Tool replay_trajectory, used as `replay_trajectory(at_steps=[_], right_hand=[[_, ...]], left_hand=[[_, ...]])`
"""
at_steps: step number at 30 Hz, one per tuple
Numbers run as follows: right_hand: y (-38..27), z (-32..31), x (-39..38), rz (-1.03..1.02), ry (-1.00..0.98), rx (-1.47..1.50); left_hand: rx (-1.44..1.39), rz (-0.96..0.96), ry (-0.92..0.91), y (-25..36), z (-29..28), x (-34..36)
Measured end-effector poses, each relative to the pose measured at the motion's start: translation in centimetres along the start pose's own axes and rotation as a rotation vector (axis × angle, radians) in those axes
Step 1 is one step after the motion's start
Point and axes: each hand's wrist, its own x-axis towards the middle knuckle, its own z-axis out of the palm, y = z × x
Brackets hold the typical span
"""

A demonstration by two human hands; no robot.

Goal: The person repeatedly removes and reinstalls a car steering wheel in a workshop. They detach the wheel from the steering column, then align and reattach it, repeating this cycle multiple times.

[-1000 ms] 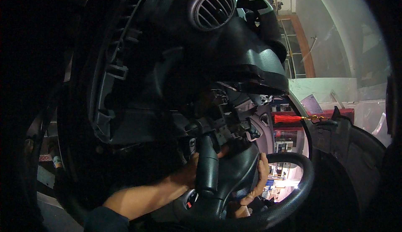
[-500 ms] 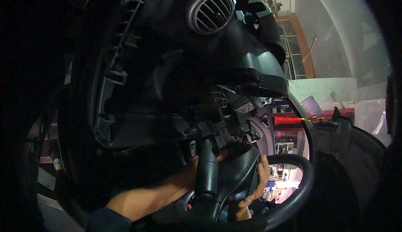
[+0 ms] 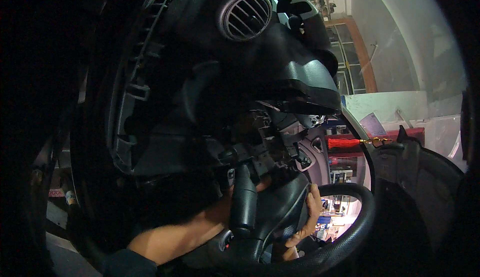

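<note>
A black steering wheel (image 3: 362, 217) stands at the lower right, its dark hub (image 3: 287, 204) facing the middle of the view. My right hand (image 3: 311, 217) reaches through the wheel, its fingers curled against the hub's right side. From the lower left my left forearm reaches in, and my left hand (image 3: 223, 211) goes behind a thick black column stalk (image 3: 243, 199). Only a fingertip shows past the stalk; the other fingers are hidden. Just above, the steering column's bracket and connector parts (image 3: 262, 152) lie exposed under the black instrument hood (image 3: 312, 89).
Above the hands is the dark dashboard with a round air vent (image 3: 246, 15) and an uncovered edge with clips (image 3: 137, 92) at left. A red tassel (image 3: 342, 142) hangs on the right, near a black trim panel (image 3: 420, 169). A wooden-framed window (image 3: 367, 62) shows beyond the windscreen.
The view has shifted slightly, so the vent, hood and stalk sit a little further left. Both hands keep nearly the same places, the right on the hub and the left behind the stalk.
</note>
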Motion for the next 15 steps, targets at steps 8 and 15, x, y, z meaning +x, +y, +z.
replay_trajectory(at_steps=[8, 15], right_hand=[[0.3, 0.2, 0.2, -0.035, 0.013, 0.025], [-0.7, -0.7, 0.6, 0.037, -0.087, -0.009]], left_hand=[[0.292, 0.077, 0.221, 1.0, 1.6, -0.4], [0.152, 0.183, 0.111, 1.3, 2.4, -1.5]])
